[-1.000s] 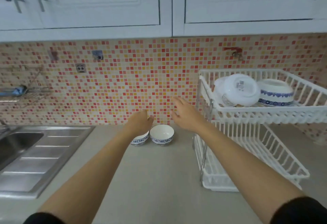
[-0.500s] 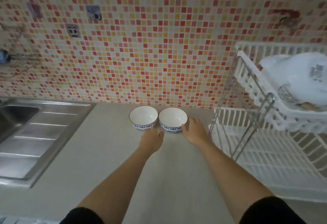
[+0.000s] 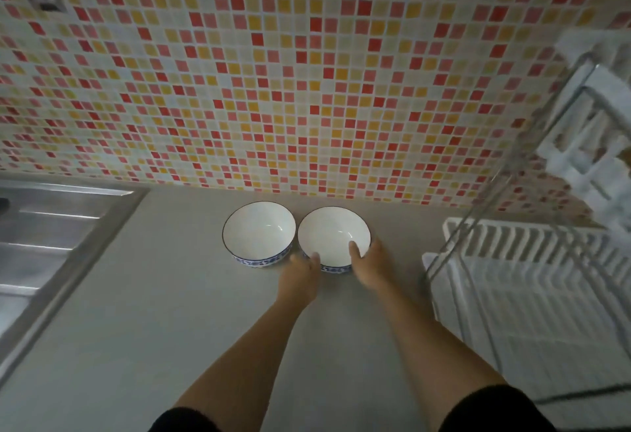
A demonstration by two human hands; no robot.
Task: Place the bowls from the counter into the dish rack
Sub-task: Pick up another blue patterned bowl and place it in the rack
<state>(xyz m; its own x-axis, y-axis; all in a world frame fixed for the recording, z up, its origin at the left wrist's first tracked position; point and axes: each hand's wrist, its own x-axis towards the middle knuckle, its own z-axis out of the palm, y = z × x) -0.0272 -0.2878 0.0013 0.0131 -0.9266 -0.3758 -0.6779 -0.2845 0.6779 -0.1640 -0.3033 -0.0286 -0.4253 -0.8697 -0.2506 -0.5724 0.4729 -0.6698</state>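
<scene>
Both hands, left hand (image 3: 300, 274) and right hand (image 3: 370, 269), are gripping the right bowl (image 3: 333, 237), thumbs over rim, apparently, beside the left bowl (image 3: 257, 231).

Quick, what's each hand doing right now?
Left hand: closing on the right bowl, at its near rim.
Right hand: gripping the same bowl, thumb inside.

The two bowls (image 3: 258, 231) (image 3: 334, 235) look like glazed ceramic, glossy white inside with small highlights, a thin dark rim and a blue pattern band outside, and they stand on a matt, smooth grey table (image 3: 143, 312). The wall (image 3: 273, 73) behind is a mosaic of small, slightly shiny tiles in red, orange, pink and cream with pale grout. The sink (image 3: 44, 237) is brushed metal with ribbed drainer grooves; the dish rack (image 3: 532, 295) is white plastic slats on thin shiny metal rods.
</scene>
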